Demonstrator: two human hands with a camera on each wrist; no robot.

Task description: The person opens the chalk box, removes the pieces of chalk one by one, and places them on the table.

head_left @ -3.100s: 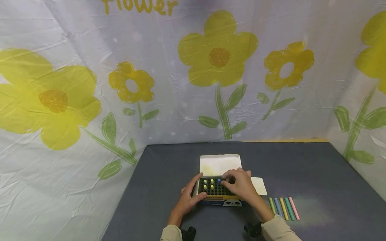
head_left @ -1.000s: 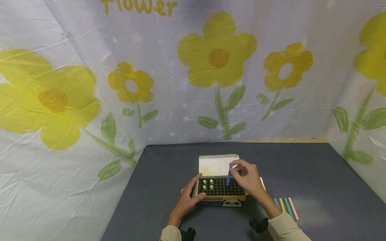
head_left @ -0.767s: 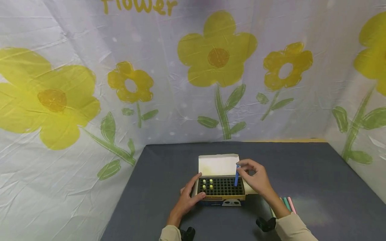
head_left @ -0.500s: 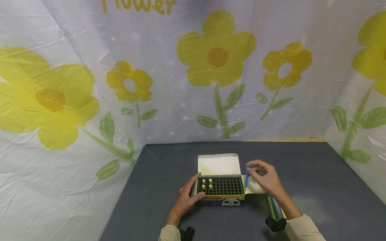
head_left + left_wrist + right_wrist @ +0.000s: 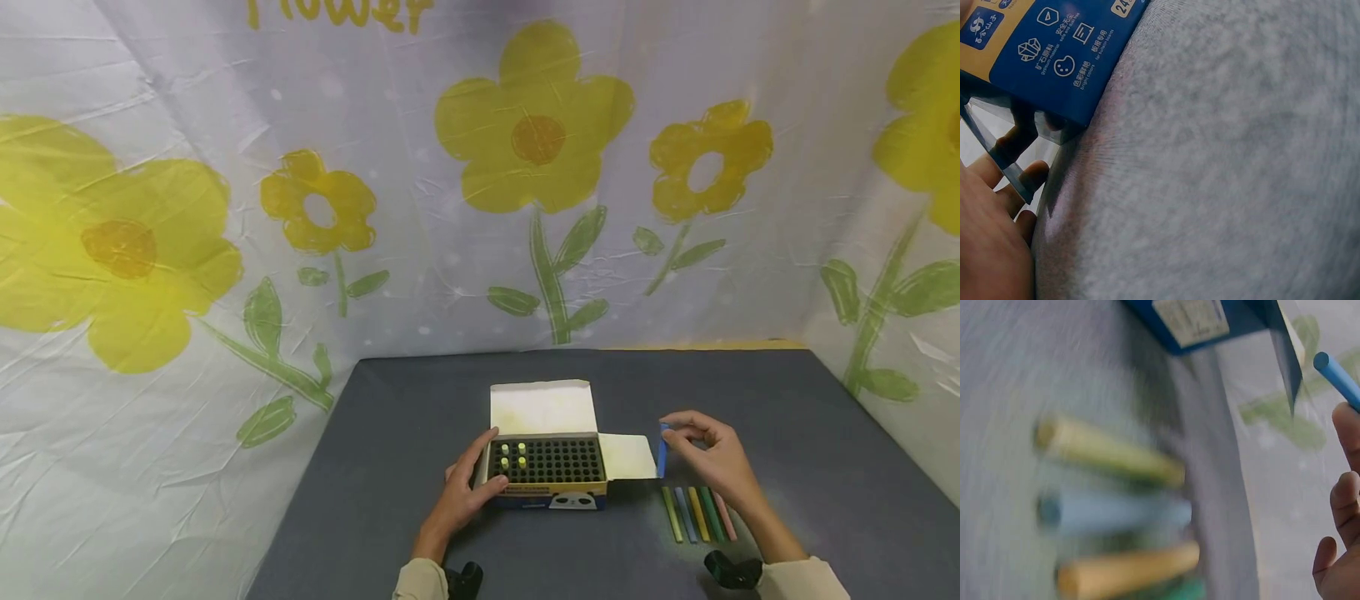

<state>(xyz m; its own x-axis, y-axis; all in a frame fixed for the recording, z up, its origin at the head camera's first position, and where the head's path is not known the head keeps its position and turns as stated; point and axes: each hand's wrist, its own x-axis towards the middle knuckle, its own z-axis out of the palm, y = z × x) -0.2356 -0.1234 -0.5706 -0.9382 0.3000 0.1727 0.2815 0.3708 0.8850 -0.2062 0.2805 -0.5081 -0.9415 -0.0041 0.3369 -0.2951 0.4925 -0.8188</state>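
blue chalk stick [image 5: 662,454] held nearly upright, pinched by the right hand [image 5: 712,457], just beyond five chalk sticks [image 5: 699,514]; the left hand [image 5: 461,502], fingers spread, touches the chalk box [image 5: 540,490] between the hands.

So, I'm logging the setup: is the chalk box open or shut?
Open. The box has its lid folded back, its right flap spread out and its holes showing.
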